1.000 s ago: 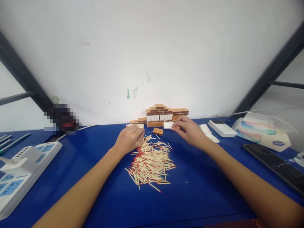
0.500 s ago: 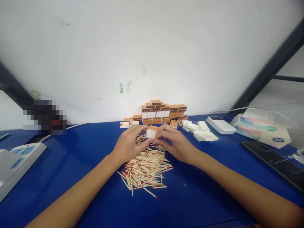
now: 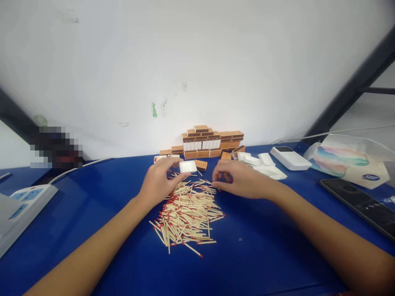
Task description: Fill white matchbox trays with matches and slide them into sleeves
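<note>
The left hand (image 3: 160,181) pinches an empty white matchbox tray (image 3: 188,166) just above the far edge of the pile of red-tipped matches (image 3: 187,211) on the blue table (image 3: 262,246), so filling looks underway; the right hand (image 3: 239,181), fingers curled at the pile's edge, seems to pinch matches, needing a neat aligned bundle

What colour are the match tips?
Red, on pale wooden sticks; the matches show in the head view.
</note>
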The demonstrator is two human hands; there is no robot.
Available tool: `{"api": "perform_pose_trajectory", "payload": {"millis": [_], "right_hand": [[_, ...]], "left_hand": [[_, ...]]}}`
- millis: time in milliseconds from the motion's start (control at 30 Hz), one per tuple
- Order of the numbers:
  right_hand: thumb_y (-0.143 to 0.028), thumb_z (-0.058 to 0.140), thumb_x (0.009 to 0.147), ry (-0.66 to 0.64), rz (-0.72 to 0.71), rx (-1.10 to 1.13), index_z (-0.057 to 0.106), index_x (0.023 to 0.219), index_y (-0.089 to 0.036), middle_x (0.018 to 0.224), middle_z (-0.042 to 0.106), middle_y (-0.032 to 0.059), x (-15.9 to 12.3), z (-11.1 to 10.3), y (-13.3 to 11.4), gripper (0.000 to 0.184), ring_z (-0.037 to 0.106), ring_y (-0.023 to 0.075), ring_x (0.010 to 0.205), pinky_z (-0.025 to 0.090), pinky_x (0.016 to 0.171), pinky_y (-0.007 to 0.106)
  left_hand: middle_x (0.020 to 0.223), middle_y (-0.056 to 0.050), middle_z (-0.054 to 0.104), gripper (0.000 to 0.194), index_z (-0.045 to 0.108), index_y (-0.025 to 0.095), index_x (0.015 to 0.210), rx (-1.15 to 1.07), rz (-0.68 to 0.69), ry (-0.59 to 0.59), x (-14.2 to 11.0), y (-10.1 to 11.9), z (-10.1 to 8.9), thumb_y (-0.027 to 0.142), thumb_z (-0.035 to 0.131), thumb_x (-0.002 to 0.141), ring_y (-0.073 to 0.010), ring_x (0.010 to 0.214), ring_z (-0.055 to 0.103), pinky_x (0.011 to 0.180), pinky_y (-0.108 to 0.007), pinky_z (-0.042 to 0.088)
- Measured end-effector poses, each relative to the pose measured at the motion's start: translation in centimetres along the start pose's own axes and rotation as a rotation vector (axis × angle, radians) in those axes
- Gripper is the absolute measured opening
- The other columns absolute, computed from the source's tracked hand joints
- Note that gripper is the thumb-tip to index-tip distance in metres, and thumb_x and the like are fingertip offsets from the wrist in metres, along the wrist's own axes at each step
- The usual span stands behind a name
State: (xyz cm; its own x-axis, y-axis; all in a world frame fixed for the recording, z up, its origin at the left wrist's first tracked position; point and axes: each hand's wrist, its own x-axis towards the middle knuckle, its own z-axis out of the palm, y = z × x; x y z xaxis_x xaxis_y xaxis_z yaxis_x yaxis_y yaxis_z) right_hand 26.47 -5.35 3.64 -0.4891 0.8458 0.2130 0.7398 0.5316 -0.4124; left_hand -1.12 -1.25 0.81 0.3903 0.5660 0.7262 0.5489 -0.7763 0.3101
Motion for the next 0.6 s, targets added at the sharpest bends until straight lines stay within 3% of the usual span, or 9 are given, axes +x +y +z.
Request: {"api": "perform_pose_trajectory", "payload": {"millis": [67,267,600], "right_hand": [[-0.033,0.071,0.090,-0.061,0.005,0.013,0.066,0.083,-0.022,0.078,0.063,0.0010,-0.1,0.2,0.1,0.013,0.054,0.0155,0.071,0.040,0.064,0.030],[-0.040,0.072,0.091,-0.028,0.036,-0.024,0.057,0.074,-0.023,0.074,0.062,0.0008,-0.2,1.1,-0.1,0.028,0.053,0.0157,0.070,0.037,0.062,0.031],[-0.027,0.067,0.091,-0.039,0.047,-0.030,0.060,0.075,-0.022,0.076,0.063,0.0013,-0.6,1.7,-1.8,0.018,0.054,0.0147,0.069,0.036,0.063,0.030]], "left_hand": [[0.100,-0.006,0.077,0.038,0.069,0.022,0.118,0.022,-0.009,0.020,0.0,-0.3,0.0,0.044,0.079,0.089,-0.0188,0.079,0.070,0.070,-0.034,0.061],[0.100,-0.006,0.076,0.037,0.068,0.023,0.120,0.061,0.045,-0.011,-0.1,0.3,-0.1,0.043,0.078,0.091,-0.0218,0.089,0.072,0.078,-0.038,0.061],[0.109,-0.008,0.077,0.035,0.067,0.022,0.120,0.107,0.153,-0.023,-0.4,0.4,-0.2,0.042,0.075,0.093,-0.0241,0.100,0.073,0.088,-0.041,0.061]]}}
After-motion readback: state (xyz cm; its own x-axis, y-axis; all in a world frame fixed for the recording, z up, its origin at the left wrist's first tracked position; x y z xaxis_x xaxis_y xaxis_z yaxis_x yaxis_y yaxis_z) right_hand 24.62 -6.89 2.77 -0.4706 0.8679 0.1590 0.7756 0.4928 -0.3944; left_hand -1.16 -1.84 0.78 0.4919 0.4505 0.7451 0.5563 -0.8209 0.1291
